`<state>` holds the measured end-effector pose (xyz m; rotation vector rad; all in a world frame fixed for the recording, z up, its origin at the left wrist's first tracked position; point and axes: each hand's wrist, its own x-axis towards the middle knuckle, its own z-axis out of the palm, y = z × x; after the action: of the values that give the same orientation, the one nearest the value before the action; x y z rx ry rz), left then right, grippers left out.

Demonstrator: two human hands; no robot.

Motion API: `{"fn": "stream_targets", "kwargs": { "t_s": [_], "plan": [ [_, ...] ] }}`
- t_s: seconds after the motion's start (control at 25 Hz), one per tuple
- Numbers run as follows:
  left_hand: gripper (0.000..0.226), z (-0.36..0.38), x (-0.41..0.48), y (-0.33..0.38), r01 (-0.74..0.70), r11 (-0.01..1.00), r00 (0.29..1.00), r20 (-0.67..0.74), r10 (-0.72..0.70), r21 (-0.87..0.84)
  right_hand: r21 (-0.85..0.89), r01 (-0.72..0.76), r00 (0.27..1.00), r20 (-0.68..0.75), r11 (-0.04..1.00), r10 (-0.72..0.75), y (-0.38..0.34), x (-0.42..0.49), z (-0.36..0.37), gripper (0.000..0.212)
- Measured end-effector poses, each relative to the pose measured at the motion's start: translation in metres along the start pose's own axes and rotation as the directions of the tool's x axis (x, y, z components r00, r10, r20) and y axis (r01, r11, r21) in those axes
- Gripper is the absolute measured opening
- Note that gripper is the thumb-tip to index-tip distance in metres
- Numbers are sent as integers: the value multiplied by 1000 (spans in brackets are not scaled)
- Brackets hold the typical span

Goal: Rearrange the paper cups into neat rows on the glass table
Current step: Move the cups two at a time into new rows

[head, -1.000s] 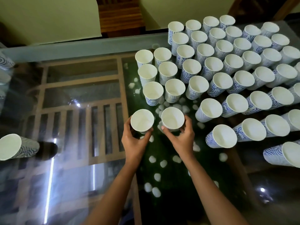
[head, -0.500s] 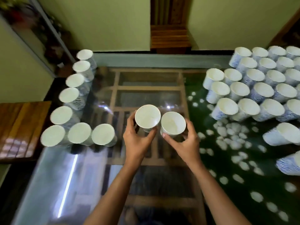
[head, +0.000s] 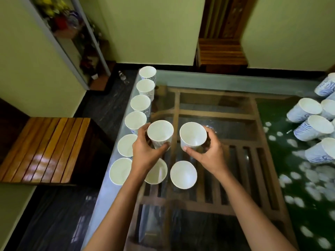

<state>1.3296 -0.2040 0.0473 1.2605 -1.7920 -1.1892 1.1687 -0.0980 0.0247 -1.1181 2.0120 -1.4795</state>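
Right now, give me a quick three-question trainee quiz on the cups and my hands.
1. True or false: the left hand holds nothing.
2. How many cups form the column along the left edge of the glass table, corner cup included?
3. The right hand grips: A, a paper cup; B, a lid; C, nothing.
Key: 1 false, it grips the left cup; 2 six; 3 A.

Both hands (head: 145,153) (head: 208,153) each grip a paper cup (head: 160,132) (head: 193,134) above the glass table (head: 217,105).
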Motion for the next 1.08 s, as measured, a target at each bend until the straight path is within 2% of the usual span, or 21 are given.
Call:
{"fn": "stream_targets", "kwargs": {
  "t_s": [0.28,0.52,0.72,0.92,1.08],
  "plan": [
    [73,12,12,-14,16,988,992,121,-35,155,-43,-123,981,146,991,128,28,12,7,71],
    [78,11,17,-10,98,952,975,164,-151,292,-37,-157,966,201,987,161,32,8,8,74],
    [91,4,13,-3,78,927,975,166,-147,367,-34,-181,960,209,983,184,31,-1,5,78],
    [78,1,7,-1,44,918,988,118,-98,394,7,-214,954,217,977,208,27,-4,4,76],
    [76,0,5,-2,42,922,993,82,-80,385,37,-216,948,247,976,200,25,-5,7,71]
  ]
}}
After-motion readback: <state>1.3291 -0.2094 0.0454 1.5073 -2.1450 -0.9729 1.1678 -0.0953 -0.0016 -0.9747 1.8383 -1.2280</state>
